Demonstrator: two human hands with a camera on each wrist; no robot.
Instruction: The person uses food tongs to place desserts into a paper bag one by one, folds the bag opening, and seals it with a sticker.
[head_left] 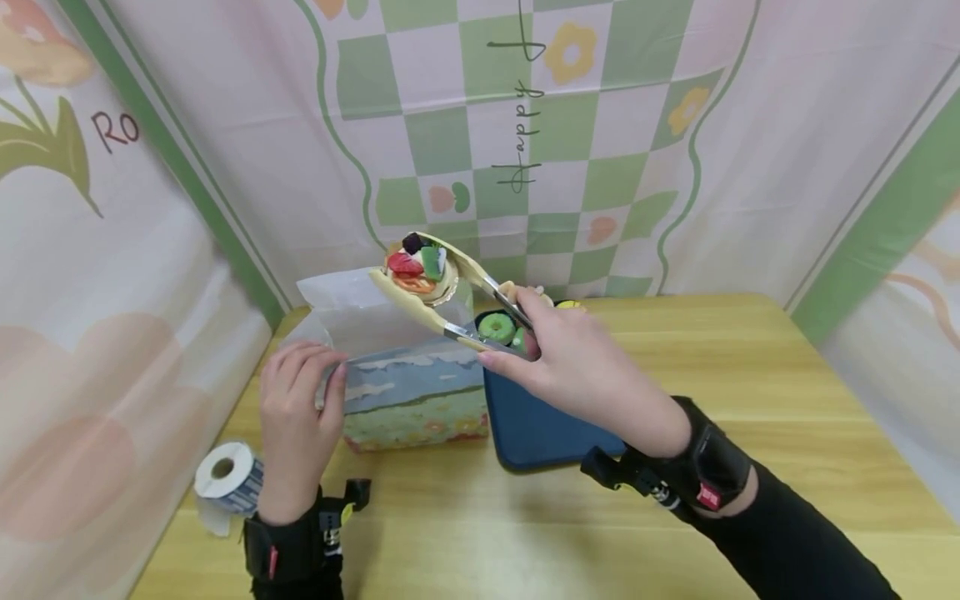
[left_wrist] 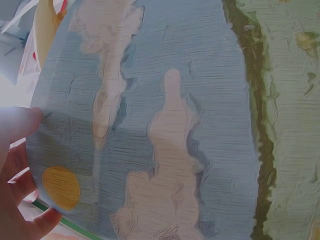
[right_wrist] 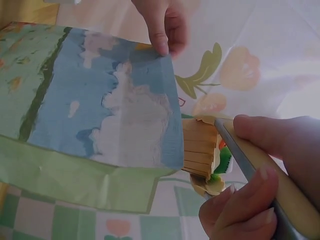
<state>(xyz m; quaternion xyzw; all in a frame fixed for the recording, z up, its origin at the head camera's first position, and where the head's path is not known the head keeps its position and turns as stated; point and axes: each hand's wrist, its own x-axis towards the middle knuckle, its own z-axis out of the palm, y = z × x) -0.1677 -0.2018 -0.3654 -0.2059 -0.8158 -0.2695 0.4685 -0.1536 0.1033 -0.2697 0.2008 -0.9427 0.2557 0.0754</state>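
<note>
A paper bag (head_left: 420, 404) printed with sky, clouds and a flowery meadow stands on the table, its top rim apart. My left hand (head_left: 296, 408) pinches that rim at the left corner, thumb on the printed face in the right wrist view. With my right hand (head_left: 592, 375) I grip cream-tipped metal tongs (head_left: 408, 305). Between the tong tips, a fruit-topped tart (head_left: 417, 282) is held sideways over the bag's mouth. In the right wrist view, the tart's pleated side (right_wrist: 197, 147) shows right beside the bag's rim, partly hidden behind it.
A dark blue tray (head_left: 540, 425) lies right of the bag, with a green donut (head_left: 497, 327) and other small pastries towards its back, partly hidden by my right hand. A roll of labels (head_left: 232, 477) stands at the left. Patterned cloth (head_left: 585, 125) hangs behind the table.
</note>
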